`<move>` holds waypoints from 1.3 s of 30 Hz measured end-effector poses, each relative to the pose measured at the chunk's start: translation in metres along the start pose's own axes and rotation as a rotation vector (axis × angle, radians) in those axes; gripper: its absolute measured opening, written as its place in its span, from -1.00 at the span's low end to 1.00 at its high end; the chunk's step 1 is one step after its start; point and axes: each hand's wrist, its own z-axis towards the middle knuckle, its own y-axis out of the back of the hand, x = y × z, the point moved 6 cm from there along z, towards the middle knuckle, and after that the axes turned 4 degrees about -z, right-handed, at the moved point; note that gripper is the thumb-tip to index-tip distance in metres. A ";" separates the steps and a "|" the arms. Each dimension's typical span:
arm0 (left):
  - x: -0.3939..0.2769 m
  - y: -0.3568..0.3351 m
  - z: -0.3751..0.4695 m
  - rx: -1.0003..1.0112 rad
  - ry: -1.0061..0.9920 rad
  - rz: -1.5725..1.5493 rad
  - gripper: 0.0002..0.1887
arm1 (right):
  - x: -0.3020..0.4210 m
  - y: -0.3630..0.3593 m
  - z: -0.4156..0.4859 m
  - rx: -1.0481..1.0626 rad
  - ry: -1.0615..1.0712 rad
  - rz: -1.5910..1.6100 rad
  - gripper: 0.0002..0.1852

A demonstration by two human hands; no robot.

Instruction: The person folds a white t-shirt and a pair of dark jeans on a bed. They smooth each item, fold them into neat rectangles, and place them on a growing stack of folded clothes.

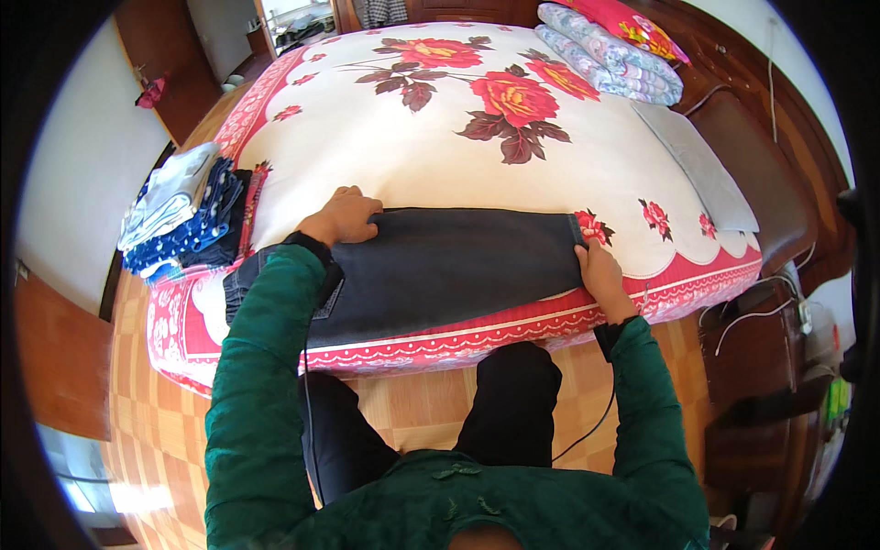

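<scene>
A pair of dark denim trousers (pixel 454 268) lies sideways along the near edge of the bed, its legs laid together. The gathered waistband (pixel 235 292) is at the left, partly hidden by my left sleeve. My left hand (pixel 347 214) rests on the far edge of the trousers, fingers curled, and whether it pinches the cloth is unclear. At the right end, my right hand (pixel 603 276) holds the hem (pixel 576 230), thumb on top. Under the trousers spreads a cream bedsheet (pixel 412 165) with large red roses and a red border.
Folded clothes (pixel 182 206) are stacked at the bed's left corner. A folded floral quilt (pixel 612 58) and a red pillow (pixel 639 27) lie at the far right, near a grey cloth pad (pixel 701 165). White cables (pixel 756 302) hang beside a dark wooden nightstand (pixel 746 385). Black cords run from both my wrists.
</scene>
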 end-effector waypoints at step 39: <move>-0.022 -0.064 -0.045 -0.268 0.258 0.007 -0.30 | 0.017 0.008 0.019 0.089 -0.082 -0.151 -0.63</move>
